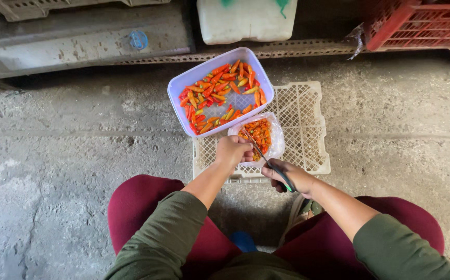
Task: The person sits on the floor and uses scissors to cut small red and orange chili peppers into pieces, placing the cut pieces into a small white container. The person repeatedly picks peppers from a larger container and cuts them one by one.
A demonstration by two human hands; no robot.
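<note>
Right hand (pixel 286 177) grips my scissors (pixel 266 158); left hand (pixel 233 151) pinches a chili by the blades. I could snip a finger, or tip the bag (pixel 275 136) off the crate's (pixel 308 129) front edge.

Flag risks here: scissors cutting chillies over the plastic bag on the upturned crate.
1. The left hand pinches close beside the blades of the green-handled scissors held by the right hand; a fingertip could get nicked.
2. The thin clear plastic bag of chopped chilli sits loose on the white lattice plastic crate; it could tip and spill pieces through the holes.
3. The pale lilac rectangular plastic tub of whole red-orange chillies overhangs the crate's edge; a nudge might slide it onto the concrete floor.
</note>
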